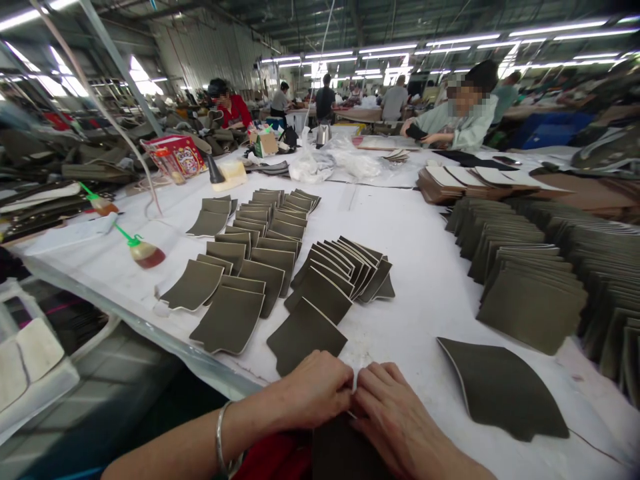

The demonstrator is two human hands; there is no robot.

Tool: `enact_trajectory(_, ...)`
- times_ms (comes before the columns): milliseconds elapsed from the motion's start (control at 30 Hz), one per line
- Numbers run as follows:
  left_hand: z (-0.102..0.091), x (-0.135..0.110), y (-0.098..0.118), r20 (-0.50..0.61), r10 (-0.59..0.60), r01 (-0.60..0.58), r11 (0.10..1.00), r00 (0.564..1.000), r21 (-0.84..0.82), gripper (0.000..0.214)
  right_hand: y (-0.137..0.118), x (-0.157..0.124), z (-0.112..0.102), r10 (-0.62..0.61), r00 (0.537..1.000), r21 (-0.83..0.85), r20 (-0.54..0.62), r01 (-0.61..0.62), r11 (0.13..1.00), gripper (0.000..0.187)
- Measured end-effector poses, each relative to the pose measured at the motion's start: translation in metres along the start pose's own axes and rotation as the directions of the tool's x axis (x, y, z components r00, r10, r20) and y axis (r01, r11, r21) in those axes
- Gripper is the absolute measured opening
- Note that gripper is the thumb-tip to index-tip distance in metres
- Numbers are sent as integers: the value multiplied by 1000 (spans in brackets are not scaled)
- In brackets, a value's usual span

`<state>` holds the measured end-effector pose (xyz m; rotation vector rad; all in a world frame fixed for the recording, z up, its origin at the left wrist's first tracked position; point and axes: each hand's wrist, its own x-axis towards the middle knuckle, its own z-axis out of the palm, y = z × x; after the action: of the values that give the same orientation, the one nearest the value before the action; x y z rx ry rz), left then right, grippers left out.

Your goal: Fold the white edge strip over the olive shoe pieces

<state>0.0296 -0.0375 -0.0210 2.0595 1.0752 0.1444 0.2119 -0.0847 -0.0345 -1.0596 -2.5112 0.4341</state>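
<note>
At the table's near edge my left hand and my right hand meet, fingers curled and pinched on the top edge of a dark olive fabric panel. The panel hangs down toward my lap, and its lower part is cut off by the frame. Just beyond my left knuckles lies a similar panel, the front one of an overlapping row. To the right of my right hand a single curved panel rests flat on the white table. My fingertips are partly hidden.
More panels stand in rows at left and in dense stacks at right. Green-capped bottles sit on the left of the white tabletop. Crumpled plastic and a metal kettle are farther back. A person works across the table.
</note>
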Motion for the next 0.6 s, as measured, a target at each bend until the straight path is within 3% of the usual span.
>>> enact_trajectory(67,-11,4,3,-28,25,-21,989,999,144,16,-6,1,-18,-10,998,-8,67,10,1000,19)
enact_trajectory(167,-36,10,8,-15,52,-49,989,999,140,16,-15,6,-50,-95,992,-27,77,98,995,21)
enact_trajectory(233,-50,13,13,34,101,-103,993,994,65,12,-19,9,-66,-171,985,-17,-1,171,985,21)
enact_trajectory(300,-54,14,16,136,152,-135,983,979,-121,9,-21,11,-73,-206,974,17,-99,209,978,22)
enact_trajectory(433,-27,13,5,289,202,-42,878,936,-477,15,-17,-2,-49,-78,997,170,-8,78,982,23)
enact_trajectory(533,2,6,-11,305,194,47,771,932,-636,23,-11,-22,-16,12,1000,255,12,-14,967,28)
enact_trajectory(600,10,-4,-17,278,140,111,681,950,-724,31,-9,-33,-1,90,995,285,37,-97,954,25)
